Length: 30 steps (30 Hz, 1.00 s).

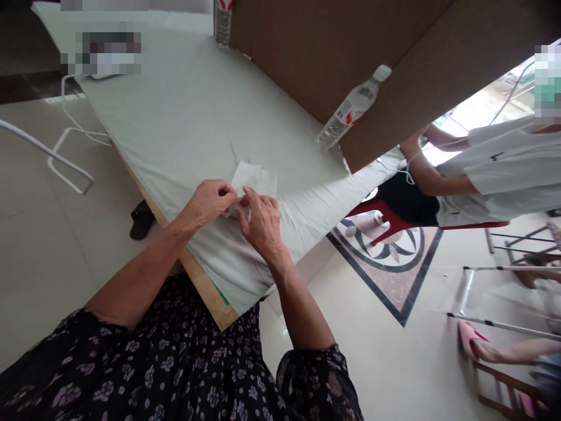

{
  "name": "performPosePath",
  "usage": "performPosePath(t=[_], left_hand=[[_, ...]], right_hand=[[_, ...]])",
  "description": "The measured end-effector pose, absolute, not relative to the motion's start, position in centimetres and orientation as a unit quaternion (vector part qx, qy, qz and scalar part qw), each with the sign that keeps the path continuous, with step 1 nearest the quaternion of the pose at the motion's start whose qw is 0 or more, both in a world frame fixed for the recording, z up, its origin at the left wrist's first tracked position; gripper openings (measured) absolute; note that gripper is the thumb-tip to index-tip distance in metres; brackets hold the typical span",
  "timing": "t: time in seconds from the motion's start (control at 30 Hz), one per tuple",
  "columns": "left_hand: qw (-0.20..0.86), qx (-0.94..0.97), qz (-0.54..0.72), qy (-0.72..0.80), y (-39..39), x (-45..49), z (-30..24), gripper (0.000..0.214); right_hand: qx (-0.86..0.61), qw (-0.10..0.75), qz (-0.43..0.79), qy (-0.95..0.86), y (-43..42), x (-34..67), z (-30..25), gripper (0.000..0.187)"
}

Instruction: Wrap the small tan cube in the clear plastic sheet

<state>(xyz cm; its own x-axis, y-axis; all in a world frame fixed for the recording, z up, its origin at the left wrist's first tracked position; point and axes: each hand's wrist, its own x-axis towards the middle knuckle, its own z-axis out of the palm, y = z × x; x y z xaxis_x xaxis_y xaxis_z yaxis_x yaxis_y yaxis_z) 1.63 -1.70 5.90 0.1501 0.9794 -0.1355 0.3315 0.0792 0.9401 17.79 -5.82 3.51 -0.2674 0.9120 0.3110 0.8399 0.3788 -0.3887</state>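
Observation:
Near the front corner of the cloth-covered table, both hands work close together at a small clear plastic bag (268,180). A white paper-like piece (245,173) lies with it; I cannot tell whether it is inside or beneath the plastic. My left hand (210,200) pinches the near left edge between thumb and forefinger. From the right, my right hand (263,223) has its fingers bent, with thumb and forefinger gripping the near edge of the same bag. The fingertips partly hide whatever is between them.
A clear bottle (350,111) with a white cap stands beside a large brown cardboard panel (315,52). Another bottle (222,26) stands farther back. The pale tablecloth (175,99) covers the table. At right sits a person in a white shirt (504,164).

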Motion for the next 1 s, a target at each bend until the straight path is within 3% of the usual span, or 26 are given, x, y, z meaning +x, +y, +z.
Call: performPosePath(t=[0.2, 0.47, 0.67, 0.77, 1.0], left_hand=[[0.456, 0.618, 0.326, 0.552, -1.6, 1.3, 6.2, 0.012], [0.429, 0.626, 0.333, 0.56, -1.3, 1.8, 5.9, 0.014], [0.488, 0.656, 0.277, 0.505, -1.8, 0.3, 6.3, 0.036], [0.435, 0.703, 0.289, 0.484, -2.2, 0.0, 5.9, 0.037], [0.288, 0.779, 0.327, 0.451, -2.4, 1.0, 4.1, 0.014]], right_hand=[[-0.564, 0.25, 0.068, -0.784, -5.9, 17.9, 3.3, 0.046], [-0.564, 0.234, 0.065, -0.789, -5.6, 17.9, 3.7, 0.061], [-0.571, 0.223, 0.074, -0.787, -5.7, 17.9, 3.8, 0.058], [-0.571, 0.226, 0.082, -0.785, -5.5, 18.0, 4.0, 0.052], [-0.562, 0.285, 0.062, -0.774, -6.6, 19.4, 4.3, 0.038]])
